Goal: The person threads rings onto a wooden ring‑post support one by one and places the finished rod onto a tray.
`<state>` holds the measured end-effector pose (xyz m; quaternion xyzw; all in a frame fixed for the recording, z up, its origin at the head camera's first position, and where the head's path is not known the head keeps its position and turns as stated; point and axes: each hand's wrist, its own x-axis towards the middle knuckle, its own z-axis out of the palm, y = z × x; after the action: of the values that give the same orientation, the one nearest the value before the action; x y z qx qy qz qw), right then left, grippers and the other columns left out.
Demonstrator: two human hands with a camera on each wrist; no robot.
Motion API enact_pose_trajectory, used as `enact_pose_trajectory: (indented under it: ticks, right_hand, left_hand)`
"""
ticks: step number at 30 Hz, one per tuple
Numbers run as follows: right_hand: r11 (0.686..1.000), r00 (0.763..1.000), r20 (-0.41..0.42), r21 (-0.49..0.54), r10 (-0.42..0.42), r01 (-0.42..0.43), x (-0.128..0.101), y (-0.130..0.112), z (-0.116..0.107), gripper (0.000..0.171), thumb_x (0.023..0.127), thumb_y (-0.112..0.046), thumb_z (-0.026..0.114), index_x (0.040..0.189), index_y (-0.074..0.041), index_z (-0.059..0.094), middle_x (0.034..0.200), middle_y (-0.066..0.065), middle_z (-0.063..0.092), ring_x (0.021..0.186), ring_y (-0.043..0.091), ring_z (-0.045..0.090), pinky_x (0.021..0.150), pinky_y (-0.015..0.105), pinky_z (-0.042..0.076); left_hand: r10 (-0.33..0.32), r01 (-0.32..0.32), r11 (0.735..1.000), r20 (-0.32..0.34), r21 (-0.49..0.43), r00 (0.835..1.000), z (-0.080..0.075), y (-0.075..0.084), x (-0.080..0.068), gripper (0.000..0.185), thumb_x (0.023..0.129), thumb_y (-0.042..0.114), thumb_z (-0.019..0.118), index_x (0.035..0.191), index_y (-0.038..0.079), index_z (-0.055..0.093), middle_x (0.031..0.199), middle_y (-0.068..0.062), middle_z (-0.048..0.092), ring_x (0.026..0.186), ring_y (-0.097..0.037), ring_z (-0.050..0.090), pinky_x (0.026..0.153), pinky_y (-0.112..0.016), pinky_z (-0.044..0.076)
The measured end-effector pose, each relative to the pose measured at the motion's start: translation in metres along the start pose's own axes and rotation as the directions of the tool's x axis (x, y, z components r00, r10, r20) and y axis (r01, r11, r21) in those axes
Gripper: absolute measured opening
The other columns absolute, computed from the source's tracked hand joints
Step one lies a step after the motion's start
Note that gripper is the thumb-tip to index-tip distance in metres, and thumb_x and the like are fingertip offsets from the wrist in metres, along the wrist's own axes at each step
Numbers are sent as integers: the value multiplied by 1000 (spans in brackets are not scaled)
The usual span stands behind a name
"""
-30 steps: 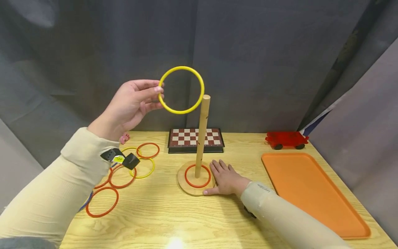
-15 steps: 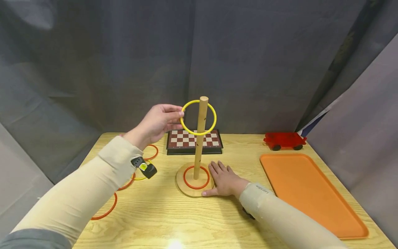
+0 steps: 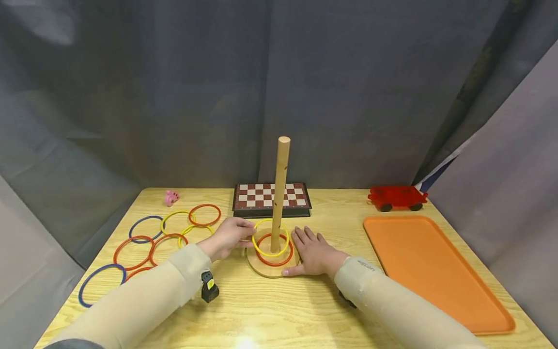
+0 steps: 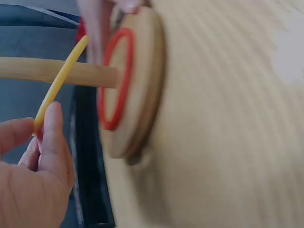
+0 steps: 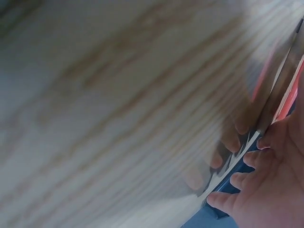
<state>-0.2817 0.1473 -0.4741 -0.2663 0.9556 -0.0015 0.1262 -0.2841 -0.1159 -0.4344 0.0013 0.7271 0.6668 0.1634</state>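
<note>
A wooden peg [image 3: 279,194] stands upright on a round wooden base [image 3: 270,271], and a red ring [image 3: 274,264] lies on that base. My left hand [image 3: 249,236] pinches a yellow ring [image 3: 260,222] at its left side. The ring circles the peg just above the base and is tilted. In the left wrist view my thumb and fingers [image 4: 47,133] pinch the yellow ring [image 4: 59,80] around the peg [image 4: 57,71], near the red ring [image 4: 116,80]. My right hand [image 3: 311,247] lies flat on the table and touches the base's right edge; the blurred right wrist view shows its fingers [image 5: 256,185] straight.
Several loose red, yellow and blue rings [image 3: 165,237] lie on the table's left. A small pink figure [image 3: 171,197] sits at the back left. A chessboard [image 3: 257,194] is behind the peg. A red toy car [image 3: 396,198] and an orange tray [image 3: 436,271] are on the right.
My left hand brought the yellow ring over the peg's top and slid it down to just above the base. The right hand has stayed in place.
</note>
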Motion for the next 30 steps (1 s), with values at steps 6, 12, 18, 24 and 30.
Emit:
enact_pose_trajectory:
  ticks: [6,12,18,24,30]
  right_hand:
    - [1000,1000,-7,-9,-7,7,5,-2,0,118,86,-83,55,163,0,21,169,19,18,154,42,15,120,63,24]
    - [1000,1000,-5,12,-18,18,10,-5,2,118,86,-83,56,163,-1,22,169,19,18,154,42,15,120,63,25]
    - [1000,1000,-8,3,-9,9,6,-5,0,118,86,-82,57,163,-1,21,169,18,19,154,42,17,120,62,25]
    - [999,1000,8,27,-17,17,2,-3,-2,117,87,-81,58,163,1,21,168,21,18,153,43,16,120,63,24]
    - [1000,1000,9,23,-8,7,-1,0,-1,117,87,-80,58,162,2,22,168,21,20,153,43,18,120,62,25]
  left_hand:
    - [-33,33,999,-24,-5,999,0,-17,2,32,103,-3,57,131,-17,55,115,-24,60,84,-19,60,76,-30,61]
    - [-57,57,996,-4,64,998,0,-22,0,29,104,-2,56,128,-18,56,104,-19,61,80,-18,61,75,-30,62]
    - [-39,14,972,103,235,994,-10,-15,-6,35,106,3,53,132,-21,54,103,-22,64,89,-24,68,82,-34,62]
    - [46,-83,975,180,207,983,-53,22,-23,44,110,7,45,142,-23,39,132,-36,53,122,-44,57,102,-46,53]
    - [140,-155,966,87,207,986,-118,64,-54,49,111,14,46,144,-21,37,122,-20,59,107,-18,63,98,-34,55]
